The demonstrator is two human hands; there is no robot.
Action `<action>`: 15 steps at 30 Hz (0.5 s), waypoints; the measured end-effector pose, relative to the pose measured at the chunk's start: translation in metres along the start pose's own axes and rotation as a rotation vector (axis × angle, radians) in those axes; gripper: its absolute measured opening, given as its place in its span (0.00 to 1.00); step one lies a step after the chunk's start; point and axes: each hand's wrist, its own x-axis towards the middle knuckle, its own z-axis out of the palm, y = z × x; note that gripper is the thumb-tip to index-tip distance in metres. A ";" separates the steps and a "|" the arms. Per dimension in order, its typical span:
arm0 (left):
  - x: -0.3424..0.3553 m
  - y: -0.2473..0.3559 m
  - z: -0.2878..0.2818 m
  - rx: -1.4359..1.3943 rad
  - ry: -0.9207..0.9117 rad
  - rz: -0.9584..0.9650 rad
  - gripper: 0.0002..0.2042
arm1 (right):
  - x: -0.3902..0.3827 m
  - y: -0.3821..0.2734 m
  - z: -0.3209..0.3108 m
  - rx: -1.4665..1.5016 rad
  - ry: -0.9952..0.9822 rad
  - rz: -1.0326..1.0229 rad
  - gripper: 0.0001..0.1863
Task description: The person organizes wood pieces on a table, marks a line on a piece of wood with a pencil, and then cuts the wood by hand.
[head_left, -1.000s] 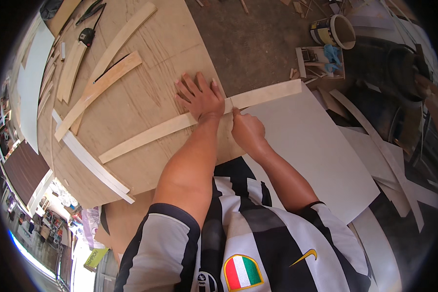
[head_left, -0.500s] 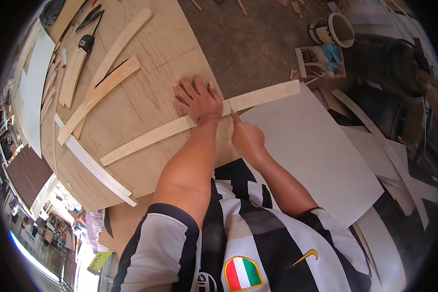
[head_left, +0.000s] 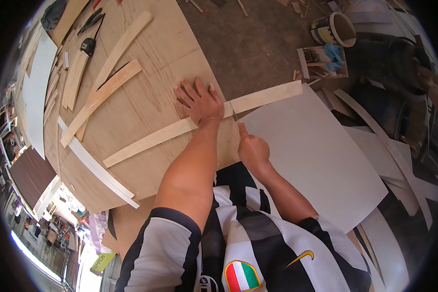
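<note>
A pale, narrow wooden strip [head_left: 153, 144] lies across the plywood sheet, its right end reaching over a white panel. My left hand [head_left: 199, 104] rests flat on it with fingers spread, pressing it against the plywood. Just right of that palm, a thin dark line crosses the strip. My right hand [head_left: 253, 148] is near that line, on the strip's near side, its index finger stretched toward the wood and its other fingers curled. A thin dark edge shows between this fingertip and the strip; whatever the curled fingers grip is hidden.
The plywood sheet [head_left: 165, 63] carries more wooden strips [head_left: 102, 100], a black tape measure [head_left: 87, 46], pliers [head_left: 90, 22] and a white strip [head_left: 100, 165]. The white panel [head_left: 316, 155] lies at right. Beyond stand a bucket [head_left: 321, 31] and a box [head_left: 304, 63] holding a blue cloth.
My right hand has drawn back toward me and slightly right, its fingertip moving away from the strip. My left hand stays in place on the wood.
</note>
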 end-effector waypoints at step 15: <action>-0.003 -0.002 0.002 0.066 -0.011 0.049 0.31 | -0.002 -0.015 0.005 0.087 0.030 0.089 0.33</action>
